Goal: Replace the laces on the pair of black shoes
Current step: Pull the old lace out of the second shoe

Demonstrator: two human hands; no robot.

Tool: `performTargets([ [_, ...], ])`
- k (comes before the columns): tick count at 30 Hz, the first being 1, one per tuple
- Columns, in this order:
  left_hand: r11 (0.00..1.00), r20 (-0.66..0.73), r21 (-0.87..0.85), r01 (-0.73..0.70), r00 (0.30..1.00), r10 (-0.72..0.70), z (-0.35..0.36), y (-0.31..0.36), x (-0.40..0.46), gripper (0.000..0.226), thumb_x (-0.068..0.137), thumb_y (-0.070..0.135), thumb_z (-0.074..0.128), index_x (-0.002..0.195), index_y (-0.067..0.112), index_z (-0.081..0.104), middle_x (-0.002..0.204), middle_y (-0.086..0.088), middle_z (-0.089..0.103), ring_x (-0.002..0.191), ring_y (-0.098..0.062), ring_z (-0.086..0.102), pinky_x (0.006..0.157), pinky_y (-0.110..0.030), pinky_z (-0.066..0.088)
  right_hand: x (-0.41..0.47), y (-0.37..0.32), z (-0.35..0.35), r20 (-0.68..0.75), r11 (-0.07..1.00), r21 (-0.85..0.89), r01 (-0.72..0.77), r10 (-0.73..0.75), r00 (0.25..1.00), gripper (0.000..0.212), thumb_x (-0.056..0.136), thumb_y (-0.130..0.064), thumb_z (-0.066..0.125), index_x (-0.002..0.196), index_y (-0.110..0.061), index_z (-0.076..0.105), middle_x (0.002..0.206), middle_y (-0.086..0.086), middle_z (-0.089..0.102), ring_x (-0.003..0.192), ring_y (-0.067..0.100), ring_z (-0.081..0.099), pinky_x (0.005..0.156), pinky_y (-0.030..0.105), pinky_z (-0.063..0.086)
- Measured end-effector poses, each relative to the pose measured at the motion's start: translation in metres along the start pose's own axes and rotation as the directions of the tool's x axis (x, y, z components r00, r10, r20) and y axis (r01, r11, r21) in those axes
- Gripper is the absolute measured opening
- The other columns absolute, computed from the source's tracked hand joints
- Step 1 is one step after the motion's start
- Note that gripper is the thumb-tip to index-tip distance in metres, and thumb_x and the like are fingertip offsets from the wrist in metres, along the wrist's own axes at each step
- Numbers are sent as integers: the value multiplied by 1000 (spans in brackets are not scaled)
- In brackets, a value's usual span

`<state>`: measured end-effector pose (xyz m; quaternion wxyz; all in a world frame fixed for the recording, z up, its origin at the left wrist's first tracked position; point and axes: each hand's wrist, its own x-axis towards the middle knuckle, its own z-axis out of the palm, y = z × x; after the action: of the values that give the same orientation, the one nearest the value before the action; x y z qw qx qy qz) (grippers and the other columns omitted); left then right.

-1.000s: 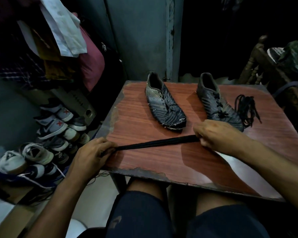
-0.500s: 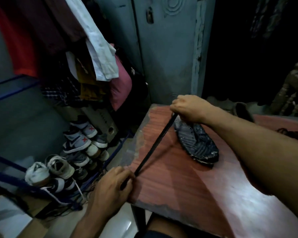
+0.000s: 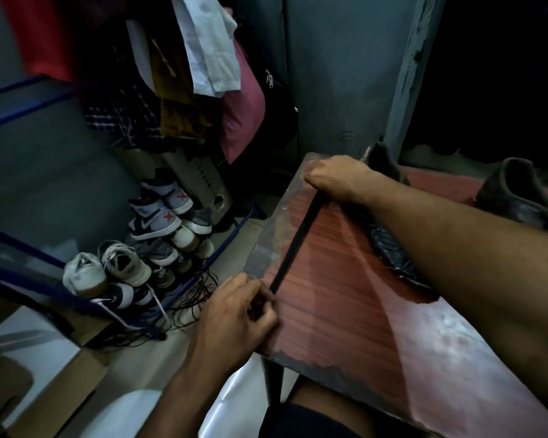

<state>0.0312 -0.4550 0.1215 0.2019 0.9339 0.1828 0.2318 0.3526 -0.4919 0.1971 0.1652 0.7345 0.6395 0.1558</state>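
Observation:
A black lace (image 3: 295, 241) is stretched taut along the left edge of the reddish wooden table (image 3: 345, 311). My left hand (image 3: 238, 317) pinches its near end at the table's front left corner. My right hand (image 3: 336, 178) grips the far end at the back left corner. One black shoe (image 3: 389, 248) lies behind my right forearm, mostly hidden by it. The second black shoe (image 3: 516, 194) stands at the back right with its heel towards me.
Left of the table a low rack (image 3: 23, 270) holds several sneakers (image 3: 159, 216), with loose cords on the floor beside it. Clothes (image 3: 203, 58) hang above the rack. A grey door (image 3: 339, 74) stands behind the table. My knees sit under the table's front edge.
My right hand has carried the lace's far end from the table's front middle to the back left corner. The lace now runs along the left edge. The camera has turned left.

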Motion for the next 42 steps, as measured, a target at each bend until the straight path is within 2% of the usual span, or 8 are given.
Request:
performTargets([
  [4, 1000, 23, -14, 15, 1000, -14, 0, -1, -2, 5, 82, 31, 66, 83, 26, 66, 83, 16, 53, 77, -3, 53, 66, -14, 41, 6, -3, 12, -16, 999, -35, 3, -3, 1000, 20, 98, -9, 50, 112, -10, 64, 124, 10, 65, 117, 28, 61, 94, 39, 49],
  [9, 1000, 19, 12, 14, 1000, -15, 1, -1, -2, 6, 81, 24, 72, 85, 24, 67, 84, 15, 53, 79, -5, 54, 68, -16, 42, 0, -3, 12, -34, 999, 18, -37, 38, 999, 21, 99, -9, 50, 114, -11, 64, 126, 10, 62, 118, 28, 61, 89, 40, 50],
  [17, 999, 181, 40, 0, 984, -7, -20, 7, 4, 39, 80, 61, 58, 112, 39, 51, 93, 19, 50, 89, -5, 50, 73, -25, 45, -30, -17, 4, -98, 950, 282, -132, 165, 981, 31, 96, -7, 51, 127, -11, 51, 133, 13, 49, 120, 32, 51, 97, 42, 45],
  [23, 984, 19, 108, -144, 990, 143, -14, 58, 30, 55, 86, 68, 51, 126, 30, 54, 114, 6, 50, 104, -18, 53, 84, -38, 51, -161, -20, -11, -302, 799, 445, -404, 559, 773, 35, 82, -37, 64, 110, -16, 62, 108, 9, 60, 104, 34, 58, 91, 45, 45],
  [28, 960, 183, 85, -265, 952, 247, 62, 140, 79, 87, 78, 84, 36, 152, 38, 36, 164, -2, 27, 151, -25, 25, 121, -52, 26, -301, -6, 8, 43, 448, 420, -789, 859, 511, 47, 81, -47, 72, 120, -24, 60, 118, 5, 56, 122, 32, 51, 109, 52, 33],
  [32, 927, 406, 174, -333, 882, 240, 120, 189, 104, 90, 81, 87, 36, 158, 44, 17, 171, 7, 2, 157, -19, -9, 121, -66, -3, -361, -14, 19, 350, 286, 511, -811, 792, 500, 68, 90, -57, 64, 148, -26, 45, 151, 5, 42, 139, 31, 41, 113, 41, 35],
  [37, 897, 430, 235, -374, 868, 249, 139, 198, 90, 54, 97, 64, 36, 139, 34, 49, 165, 13, 26, 158, -20, -5, 121, -69, 1, -363, -42, 18, 369, 222, 539, -812, 805, 465, 70, 101, -57, 46, 161, -26, 25, 167, 5, 20, 150, 28, 25, 120, 39, 26],
  [42, 837, 330, 51, -544, 800, 500, 127, 163, 59, 44, 88, 53, 42, 125, 39, 62, 147, 20, 50, 155, -11, 16, 117, -66, 25, -350, -54, 12, 344, 274, 383, -882, 844, 411, 92, 84, -77, 11, 159, -26, 25, 163, 8, 26, 142, 30, 33, 118, 45, 21],
])
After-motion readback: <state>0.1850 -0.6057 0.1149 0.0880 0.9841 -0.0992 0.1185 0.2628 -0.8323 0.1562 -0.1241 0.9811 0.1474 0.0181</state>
